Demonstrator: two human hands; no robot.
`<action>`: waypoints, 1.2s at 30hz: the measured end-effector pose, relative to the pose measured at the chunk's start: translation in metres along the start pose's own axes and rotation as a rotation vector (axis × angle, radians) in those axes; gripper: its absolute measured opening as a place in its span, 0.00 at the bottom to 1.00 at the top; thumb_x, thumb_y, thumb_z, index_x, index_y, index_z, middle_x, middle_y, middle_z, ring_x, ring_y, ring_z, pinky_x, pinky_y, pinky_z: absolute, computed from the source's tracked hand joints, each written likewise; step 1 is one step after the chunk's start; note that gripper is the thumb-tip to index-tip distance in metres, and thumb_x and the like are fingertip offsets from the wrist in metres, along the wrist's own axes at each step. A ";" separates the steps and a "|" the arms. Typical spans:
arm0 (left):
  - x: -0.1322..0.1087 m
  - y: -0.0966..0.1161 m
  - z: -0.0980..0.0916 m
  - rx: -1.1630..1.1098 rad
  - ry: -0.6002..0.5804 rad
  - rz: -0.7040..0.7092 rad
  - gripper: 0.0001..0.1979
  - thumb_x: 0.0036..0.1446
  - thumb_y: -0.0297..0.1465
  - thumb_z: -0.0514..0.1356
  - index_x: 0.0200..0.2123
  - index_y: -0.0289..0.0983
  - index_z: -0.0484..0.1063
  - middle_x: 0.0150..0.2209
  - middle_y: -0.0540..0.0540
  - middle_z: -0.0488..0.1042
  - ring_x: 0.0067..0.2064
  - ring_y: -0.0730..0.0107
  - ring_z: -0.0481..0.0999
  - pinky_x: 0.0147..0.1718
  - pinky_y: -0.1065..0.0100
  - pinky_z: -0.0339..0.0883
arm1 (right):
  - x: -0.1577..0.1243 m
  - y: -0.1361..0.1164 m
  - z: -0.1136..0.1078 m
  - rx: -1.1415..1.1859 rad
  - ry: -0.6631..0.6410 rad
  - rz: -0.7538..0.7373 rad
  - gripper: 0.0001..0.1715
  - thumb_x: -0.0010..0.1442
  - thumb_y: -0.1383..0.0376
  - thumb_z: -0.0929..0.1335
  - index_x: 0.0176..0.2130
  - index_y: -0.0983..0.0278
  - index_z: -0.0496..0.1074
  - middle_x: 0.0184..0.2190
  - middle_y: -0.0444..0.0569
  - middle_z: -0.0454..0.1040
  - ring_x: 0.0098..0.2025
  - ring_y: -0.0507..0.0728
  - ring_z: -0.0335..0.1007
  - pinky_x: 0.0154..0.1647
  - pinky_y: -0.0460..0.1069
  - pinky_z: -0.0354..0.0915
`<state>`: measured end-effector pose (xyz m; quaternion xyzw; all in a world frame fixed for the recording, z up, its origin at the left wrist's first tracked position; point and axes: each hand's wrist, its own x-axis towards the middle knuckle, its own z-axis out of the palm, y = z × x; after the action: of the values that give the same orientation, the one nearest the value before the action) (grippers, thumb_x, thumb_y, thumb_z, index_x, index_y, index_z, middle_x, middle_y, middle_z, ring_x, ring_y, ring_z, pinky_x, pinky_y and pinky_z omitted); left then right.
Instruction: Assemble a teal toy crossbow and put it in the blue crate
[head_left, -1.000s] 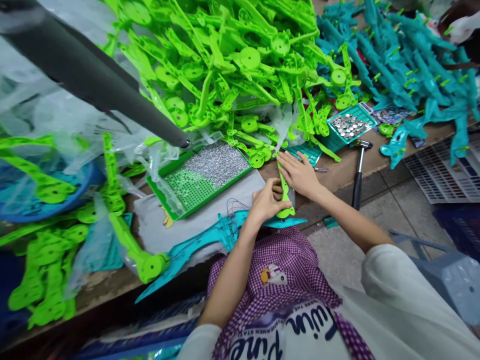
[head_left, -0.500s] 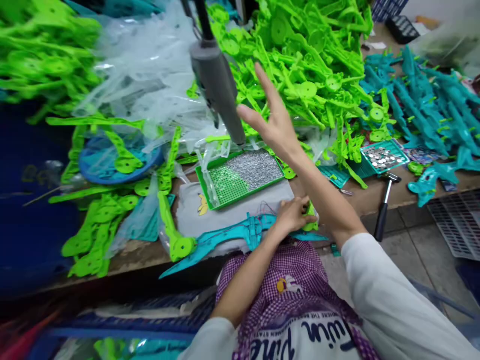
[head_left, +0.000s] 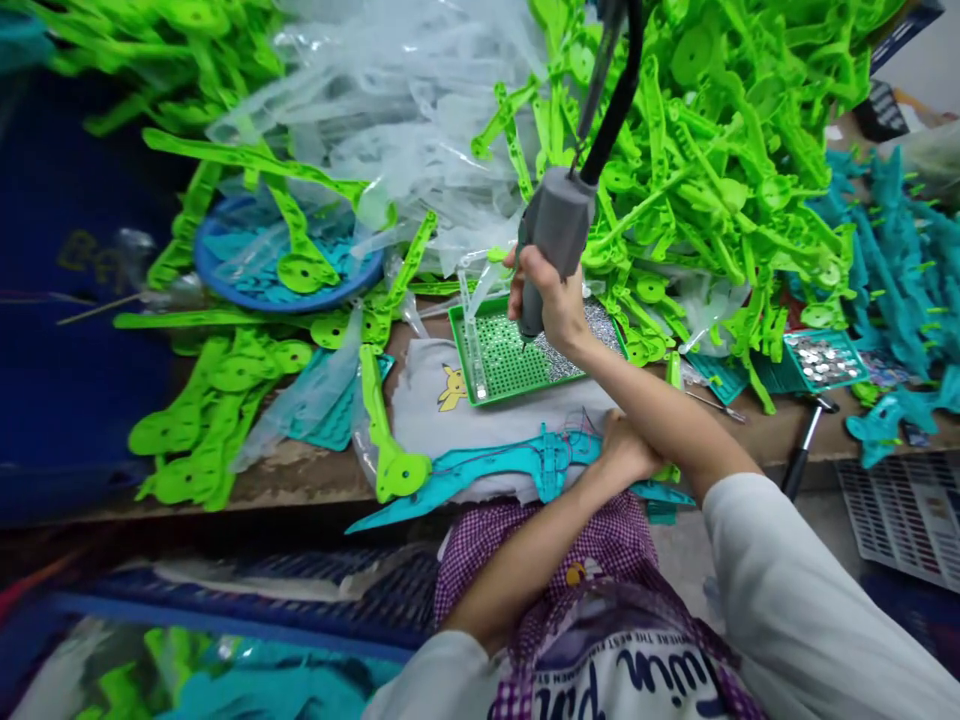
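My right hand (head_left: pixel 556 305) is wrapped around a grey electric screwdriver (head_left: pixel 559 220), which hangs from a black cable. Its tip points down over a green perforated tray (head_left: pixel 495 350) of small silver screws (head_left: pixel 600 325). Under my right forearm, my left hand (head_left: pixel 630 450) is closed on the right part of a long teal plastic piece (head_left: pixel 457 472); its fingertips are mostly hidden. Thin wires run along that piece, and a bit of bright green plastic (head_left: pixel 670 472) shows beside the hand. Grey cloth (head_left: pixel 517 425) with a yellow cartoon figure lies underneath.
Heaps of green plastic parts (head_left: pixel 720 190) and clear plastic pieces (head_left: pixel 427 130) cover the back. A blue basin (head_left: pixel 289 303) stands left. To the right are teal parts (head_left: pixel 892 260), a small tray of silver discs (head_left: pixel 825 360), a hammer (head_left: pixel 806 440) and a screwdriver (head_left: pixel 716 405).
My right hand, earlier open and reaching beside the hanging electric screwdriver, now grips it. The driver's tip has come down over the screw tray. My left hand stays at the teal piece.
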<state>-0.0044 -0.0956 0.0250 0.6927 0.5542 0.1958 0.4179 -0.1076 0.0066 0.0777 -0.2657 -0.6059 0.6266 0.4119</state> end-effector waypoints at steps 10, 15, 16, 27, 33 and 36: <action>-0.005 0.001 -0.006 -0.134 0.076 -0.013 0.14 0.56 0.30 0.62 0.47 0.37 0.77 0.54 0.41 0.76 0.59 0.49 0.70 0.58 0.55 0.64 | -0.009 0.009 0.006 0.012 -0.034 0.016 0.27 0.54 0.40 0.67 0.29 0.61 0.69 0.16 0.36 0.61 0.18 0.47 0.60 0.22 0.46 0.62; -0.006 0.002 -0.008 -0.159 0.058 -0.054 0.08 0.57 0.30 0.61 0.40 0.36 0.78 0.49 0.40 0.79 0.58 0.51 0.70 0.57 0.57 0.65 | -0.008 0.014 0.004 -0.003 -0.038 0.018 0.26 0.55 0.41 0.67 0.30 0.61 0.68 0.18 0.37 0.63 0.18 0.47 0.60 0.23 0.46 0.62; -0.007 0.003 -0.009 -0.157 0.054 -0.051 0.09 0.57 0.31 0.61 0.40 0.36 0.78 0.50 0.40 0.78 0.59 0.52 0.70 0.57 0.58 0.64 | -0.008 0.015 0.004 -0.002 -0.037 0.018 0.26 0.55 0.41 0.67 0.30 0.61 0.68 0.18 0.37 0.63 0.18 0.47 0.60 0.23 0.46 0.63; -0.005 0.002 -0.010 -0.129 0.045 -0.012 0.11 0.59 0.30 0.61 0.44 0.36 0.78 0.50 0.42 0.78 0.55 0.53 0.70 0.55 0.60 0.63 | -0.011 0.020 0.003 -0.018 -0.061 0.048 0.28 0.54 0.39 0.66 0.31 0.61 0.68 0.17 0.36 0.61 0.19 0.48 0.62 0.23 0.46 0.64; -0.002 0.001 -0.006 -0.090 0.009 -0.013 0.07 0.56 0.30 0.62 0.38 0.37 0.78 0.44 0.40 0.80 0.53 0.48 0.72 0.51 0.56 0.62 | -0.006 -0.002 -0.003 -0.011 0.004 0.027 0.33 0.51 0.33 0.63 0.33 0.59 0.67 0.16 0.36 0.61 0.19 0.49 0.63 0.21 0.47 0.62; -0.003 0.001 -0.006 -0.056 -0.035 -0.014 0.10 0.55 0.33 0.63 0.41 0.38 0.78 0.43 0.40 0.79 0.48 0.49 0.75 0.50 0.54 0.60 | -0.010 -0.038 -0.025 0.047 0.044 -0.071 0.35 0.48 0.30 0.63 0.30 0.58 0.65 0.13 0.36 0.60 0.16 0.50 0.61 0.18 0.47 0.59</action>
<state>-0.0092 -0.0959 0.0304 0.6801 0.5461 0.1963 0.4480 -0.0743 0.0094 0.1106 -0.2477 -0.5908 0.6199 0.4532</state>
